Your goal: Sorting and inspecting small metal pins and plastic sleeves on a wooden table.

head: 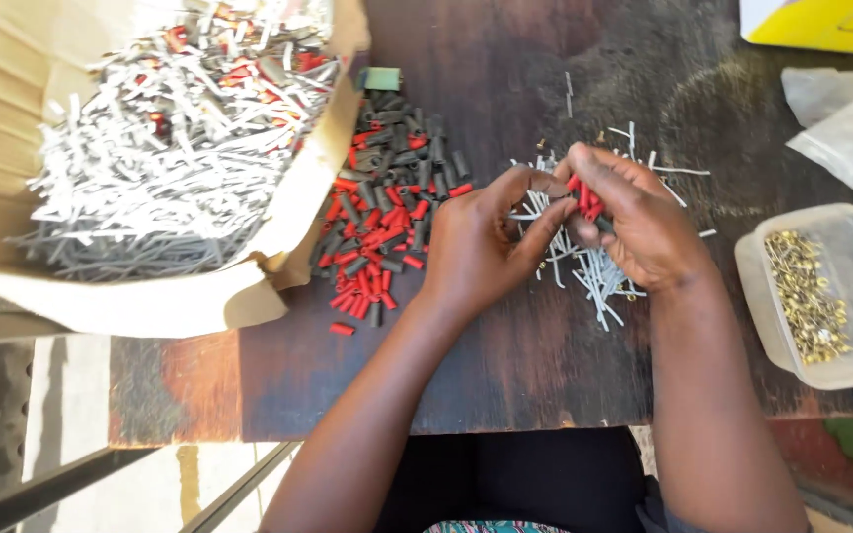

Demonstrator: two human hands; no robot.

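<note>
Your right hand (634, 222) gripped red sleeves (585, 197) at frame centre; your left hand (481, 242) pinched a grey pin (527, 213) beside them, above the loose pin pile (594, 271) on the bench (505, 365).

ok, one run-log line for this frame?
left hand: pinching grey pin | right hand: holding red sleeves | table: grey pins, red and grey sleeve pile
</note>
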